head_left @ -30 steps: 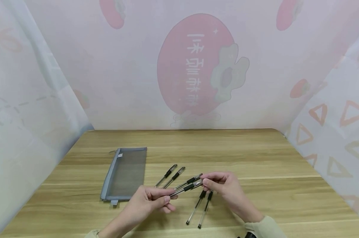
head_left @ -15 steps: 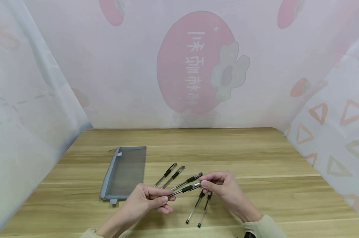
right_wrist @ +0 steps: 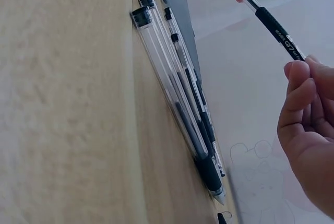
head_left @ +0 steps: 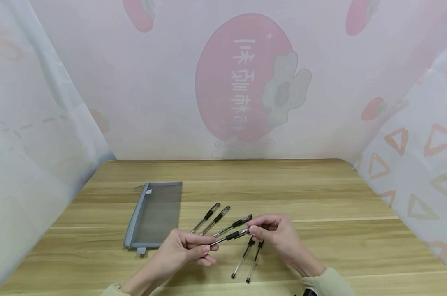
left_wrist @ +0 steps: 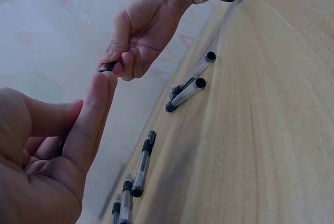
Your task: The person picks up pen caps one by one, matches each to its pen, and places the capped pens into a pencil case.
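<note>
Both hands hold one black-gripped gel pen (head_left: 232, 235) between them, above the table. Thumb and fingers of my left hand (head_left: 184, 248) pinch its clear barrel end, while my right hand (head_left: 276, 234) pinches the capped end, its fingertips covering the cap's tip. In the right wrist view the pen's dark grip (right_wrist: 274, 28) shows white printing. Beyond the held pen, three similar pens lie slanted on the table, the nearest pen (head_left: 242, 221) just behind it. Under the right hand lie two more pens (head_left: 255, 260), their capped ends hidden by the fingers.
A grey mesh zip pouch (head_left: 158, 218) lies flat on the left, beyond the left hand. The wood-grain table (head_left: 319, 189) ends at a pale printed curtain (head_left: 164, 102) that hangs behind and along both sides.
The right fingertips have shifted slightly left and down with the pen's capped end, so the pen stands a little farther from the one behind. The left hand keeps its pinch.
</note>
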`<state>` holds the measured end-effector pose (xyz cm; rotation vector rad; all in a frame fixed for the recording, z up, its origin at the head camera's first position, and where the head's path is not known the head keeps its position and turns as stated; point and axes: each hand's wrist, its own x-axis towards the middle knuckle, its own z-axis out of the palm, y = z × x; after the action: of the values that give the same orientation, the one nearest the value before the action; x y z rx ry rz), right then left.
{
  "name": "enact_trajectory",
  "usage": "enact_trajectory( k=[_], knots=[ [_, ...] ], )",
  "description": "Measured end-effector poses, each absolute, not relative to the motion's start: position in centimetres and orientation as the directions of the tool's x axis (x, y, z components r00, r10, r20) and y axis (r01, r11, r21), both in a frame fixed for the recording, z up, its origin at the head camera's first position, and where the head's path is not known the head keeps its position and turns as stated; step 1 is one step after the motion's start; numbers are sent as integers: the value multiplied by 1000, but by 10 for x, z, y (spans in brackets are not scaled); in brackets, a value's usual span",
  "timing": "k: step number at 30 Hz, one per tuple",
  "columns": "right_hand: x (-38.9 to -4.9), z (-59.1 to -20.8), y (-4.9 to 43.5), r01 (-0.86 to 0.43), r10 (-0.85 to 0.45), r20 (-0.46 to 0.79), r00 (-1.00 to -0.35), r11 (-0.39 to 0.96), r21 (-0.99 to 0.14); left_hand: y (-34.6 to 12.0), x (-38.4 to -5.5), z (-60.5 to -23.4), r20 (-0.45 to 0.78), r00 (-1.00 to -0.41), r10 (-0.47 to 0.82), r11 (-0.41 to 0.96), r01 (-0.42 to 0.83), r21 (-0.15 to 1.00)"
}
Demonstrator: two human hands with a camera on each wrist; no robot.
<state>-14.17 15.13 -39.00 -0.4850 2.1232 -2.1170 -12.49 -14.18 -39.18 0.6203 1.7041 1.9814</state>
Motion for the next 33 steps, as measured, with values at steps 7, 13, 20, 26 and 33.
enact_trajectory(
  k=[7,13,20,26,33],
  knots=[
    [-149,-390,157,-151,-338,153,-929,-32,-988,-139,-126,-396,30,-807,590,-147,-71,987],
    [-162,-383,176,-173,-423,109,-900,115,-978,-131,-128,-399,35,-785,619,-150,-75,986],
    [-195,-369,204,-232,-578,61,-814,226,-946,-116,-135,-394,64,-724,687,-88,5,996],
    [-226,-368,206,-209,-685,-42,-727,279,-937,-109,-142,-388,17,-757,653,69,82,994],
    [-249,-380,206,-245,-748,-119,-653,358,-901,-109,-148,-390,-34,-789,613,118,48,992]
  ],
)
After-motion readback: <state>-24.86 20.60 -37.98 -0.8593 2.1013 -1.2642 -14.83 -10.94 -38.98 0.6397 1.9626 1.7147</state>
